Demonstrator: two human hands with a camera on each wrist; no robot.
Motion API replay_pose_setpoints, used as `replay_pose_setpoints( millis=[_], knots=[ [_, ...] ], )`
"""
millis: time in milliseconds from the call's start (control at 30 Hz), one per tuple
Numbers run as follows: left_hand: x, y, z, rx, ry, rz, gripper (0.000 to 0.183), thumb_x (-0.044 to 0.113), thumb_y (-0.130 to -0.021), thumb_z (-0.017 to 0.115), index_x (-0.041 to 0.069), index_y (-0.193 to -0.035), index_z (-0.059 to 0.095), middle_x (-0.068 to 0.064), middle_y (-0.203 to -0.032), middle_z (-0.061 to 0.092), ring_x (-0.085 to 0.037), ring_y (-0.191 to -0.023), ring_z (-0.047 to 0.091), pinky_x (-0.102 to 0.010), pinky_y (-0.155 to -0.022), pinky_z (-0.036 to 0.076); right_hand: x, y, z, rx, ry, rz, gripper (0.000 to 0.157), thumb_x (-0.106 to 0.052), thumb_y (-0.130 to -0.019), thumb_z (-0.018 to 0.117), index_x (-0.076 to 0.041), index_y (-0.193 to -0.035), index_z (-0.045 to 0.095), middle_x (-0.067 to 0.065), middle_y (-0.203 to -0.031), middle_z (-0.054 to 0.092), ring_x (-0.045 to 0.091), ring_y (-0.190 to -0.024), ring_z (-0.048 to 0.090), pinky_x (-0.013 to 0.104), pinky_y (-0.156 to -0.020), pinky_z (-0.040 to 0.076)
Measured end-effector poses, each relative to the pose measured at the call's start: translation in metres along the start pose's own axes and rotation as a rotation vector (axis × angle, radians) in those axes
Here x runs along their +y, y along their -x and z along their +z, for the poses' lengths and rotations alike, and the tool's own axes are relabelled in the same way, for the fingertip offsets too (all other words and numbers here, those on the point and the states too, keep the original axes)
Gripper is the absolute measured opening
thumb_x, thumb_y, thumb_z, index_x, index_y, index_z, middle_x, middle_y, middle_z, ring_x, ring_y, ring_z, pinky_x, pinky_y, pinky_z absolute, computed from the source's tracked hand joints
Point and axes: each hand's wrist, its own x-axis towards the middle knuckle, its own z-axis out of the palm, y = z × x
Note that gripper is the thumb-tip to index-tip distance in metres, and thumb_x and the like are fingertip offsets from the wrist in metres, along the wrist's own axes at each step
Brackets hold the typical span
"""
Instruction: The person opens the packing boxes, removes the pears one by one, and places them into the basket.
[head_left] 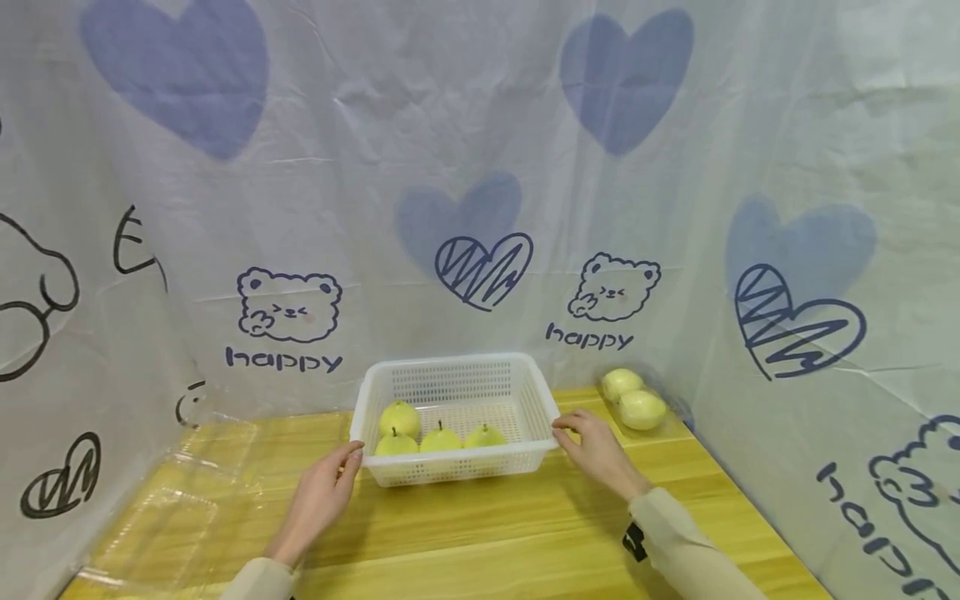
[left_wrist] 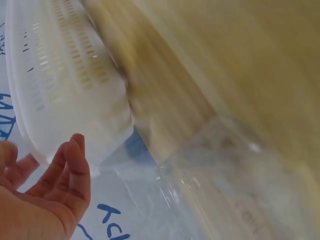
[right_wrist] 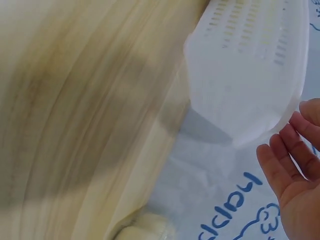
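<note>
A white plastic basket (head_left: 457,465) with slotted walls holds several yellow-green pears (head_left: 441,438), grouped toward its front and left. At its left front corner my left hand (head_left: 324,490) pinches the rim with thumb and forefinger; in the left wrist view the other fingers (left_wrist: 75,167) bend beside the basket's end wall. My right hand (head_left: 597,450) pinches the rim at the opposite front corner. Seen from the right wrist, thumb and forefinger meet that rim while the other fingers (right_wrist: 270,165) stay loosely bent below it. The basket's far underside is hidden.
Two pale yellow fruits in clear wrapping (head_left: 637,402) lie at the table's back right. Clear plastic packaging (head_left: 161,533) is spread over the left side of the wooden table (head_left: 480,550). A printed white curtain (head_left: 360,167) closes off the back and both sides.
</note>
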Motion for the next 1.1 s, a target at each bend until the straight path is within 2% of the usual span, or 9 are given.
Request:
replay_pose_setpoints(
  millis=[100,233,400,667,767,867,967,1033,1100],
  knots=[
    [0.002,-0.006,0.002,0.005,0.018,-0.014,0.038,0.031,-0.105,0.044,0.009,-0.133,0.06,-0.011,-0.111,0.069,-0.024,-0.092,0.066,-0.041,-0.077,0.053,0.006,-0.001,0.0,0.002,-0.023,0.03,0.017,-0.013,-0.092,0.068,-0.004,-0.106,0.073,0.009,-0.106,0.069,0.025,-0.098,0.066,0.044,-0.084,0.056],
    [0.004,-0.016,0.002,-0.003,0.002,-0.044,0.041,0.029,-0.104,0.046,0.005,-0.137,0.054,-0.008,-0.09,0.067,-0.016,-0.07,0.058,-0.032,-0.061,0.046,0.015,-0.004,0.0,0.016,-0.013,0.029,0.017,-0.012,-0.092,0.067,-0.003,-0.106,0.073,0.011,-0.105,0.07,0.027,-0.097,0.066,0.045,-0.084,0.056],
    [0.002,-0.025,0.002,-0.034,0.009,-0.097,0.051,0.026,-0.103,0.047,-0.002,-0.144,0.042,-0.006,-0.071,0.059,-0.014,-0.055,0.051,-0.03,-0.049,0.039,0.024,-0.006,0.0,0.024,0.034,0.029,0.015,-0.01,-0.091,0.068,-0.001,-0.102,0.074,0.012,-0.1,0.072,0.027,-0.093,0.067,0.044,-0.081,0.056],
    [0.0,-0.029,0.001,-0.039,-0.011,-0.119,0.052,0.022,-0.1,0.045,-0.004,-0.144,0.042,-0.004,-0.066,0.053,-0.014,-0.048,0.042,-0.029,-0.044,0.035,0.039,-0.006,-0.002,-0.006,0.081,0.101,0.013,-0.008,-0.09,0.066,-0.002,-0.097,0.075,0.013,-0.097,0.074,0.029,-0.091,0.069,0.044,-0.082,0.056],
    [0.001,-0.03,0.002,-0.04,-0.071,-0.107,0.053,0.02,-0.097,0.044,-0.005,-0.144,0.043,-0.004,-0.064,0.051,-0.013,-0.047,0.04,-0.028,-0.042,0.035,0.046,-0.005,-0.005,-0.018,0.118,0.119,0.014,-0.009,-0.09,0.065,-0.001,-0.097,0.074,0.014,-0.097,0.074,0.03,-0.091,0.069,0.046,-0.083,0.055],
    [0.0,-0.033,0.003,-0.039,-0.145,-0.069,0.052,0.019,-0.094,0.044,-0.005,-0.141,0.047,-0.004,-0.062,0.049,-0.013,-0.046,0.039,-0.028,-0.041,0.035,0.051,-0.003,-0.009,-0.03,0.145,0.145,0.016,-0.009,-0.09,0.064,0.0,-0.099,0.074,0.016,-0.1,0.073,0.033,-0.095,0.068,0.048,-0.085,0.054],
    [-0.001,-0.035,0.004,-0.029,-0.179,-0.028,0.049,0.017,-0.093,0.046,-0.005,-0.136,0.053,-0.003,-0.061,0.049,-0.013,-0.046,0.04,-0.028,-0.041,0.034,0.056,-0.001,-0.012,-0.059,0.185,0.168,0.022,-0.011,-0.09,0.065,0.003,-0.106,0.072,0.02,-0.108,0.07,0.037,-0.1,0.065,0.051,-0.088,0.052],
    [-0.001,-0.036,0.004,-0.02,-0.199,-0.005,0.042,0.016,-0.092,0.047,-0.002,-0.128,0.06,-0.002,-0.06,0.048,-0.014,-0.047,0.041,-0.028,-0.042,0.034,0.058,0.0,-0.013,-0.089,0.216,0.193,0.028,-0.014,-0.09,0.066,0.004,-0.112,0.069,0.023,-0.115,0.066,0.039,-0.105,0.062,0.053,-0.09,0.051],
    [-0.001,-0.037,0.003,-0.013,-0.216,0.01,0.031,0.015,-0.091,0.048,0.001,-0.112,0.066,-0.002,-0.06,0.048,-0.014,-0.047,0.041,-0.028,-0.042,0.034,0.06,0.001,-0.013,-0.118,0.249,0.212,0.035,-0.016,-0.091,0.066,0.006,-0.117,0.066,0.026,-0.12,0.061,0.042,-0.109,0.059,0.055,-0.091,0.05]
  ],
)
